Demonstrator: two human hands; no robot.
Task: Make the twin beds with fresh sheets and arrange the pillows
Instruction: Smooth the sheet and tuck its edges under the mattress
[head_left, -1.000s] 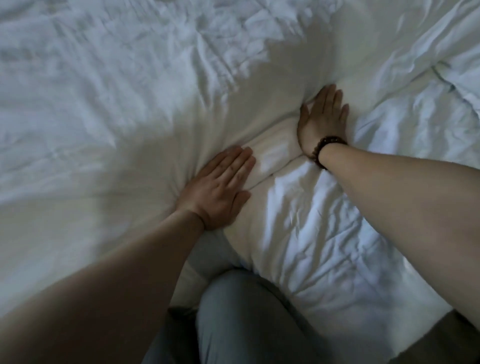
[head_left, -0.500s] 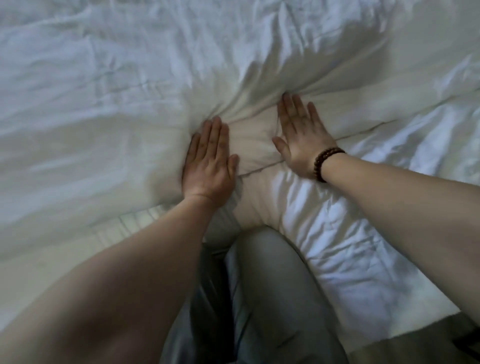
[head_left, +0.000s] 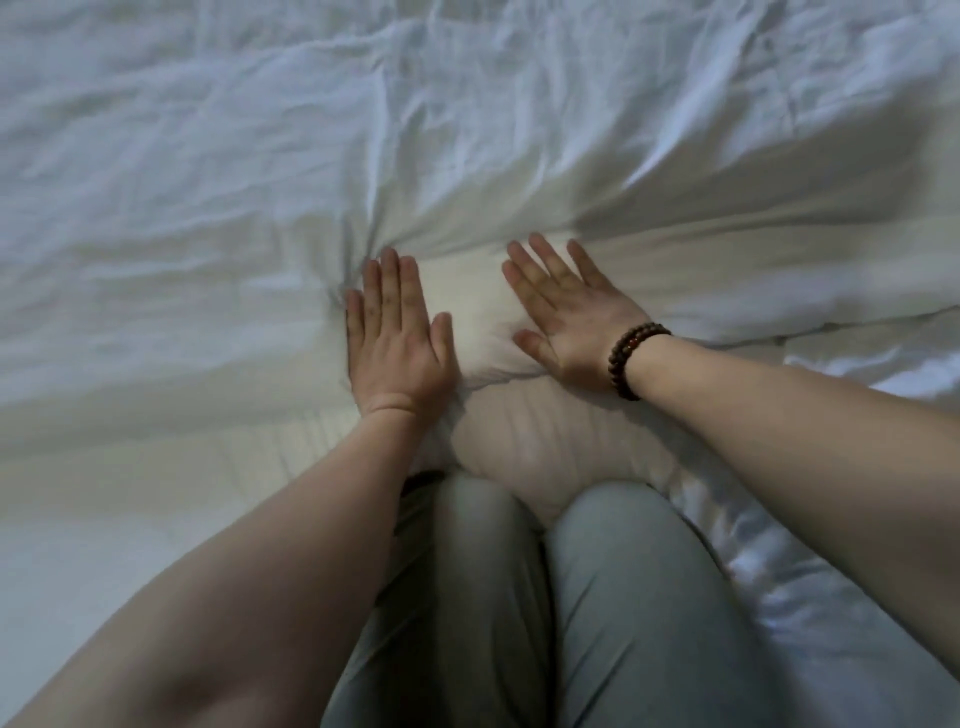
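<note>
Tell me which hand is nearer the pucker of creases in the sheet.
Left. The left hand lies flat with its fingertips at the pucker; the right hand lies flat farther right, beyond a smooth patch.

The sheet (head_left: 208, 208) is matt, creased white cloth; the bracelet (head_left: 619, 364) looks like dark, glossy wooden beads.

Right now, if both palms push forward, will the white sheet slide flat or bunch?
Probably bunches: the white sheet is floppy, with creases fanning out from the left hand. It looks thin, so likely light to lift. It dents around the right hand, so expect soft give underneath.
</note>
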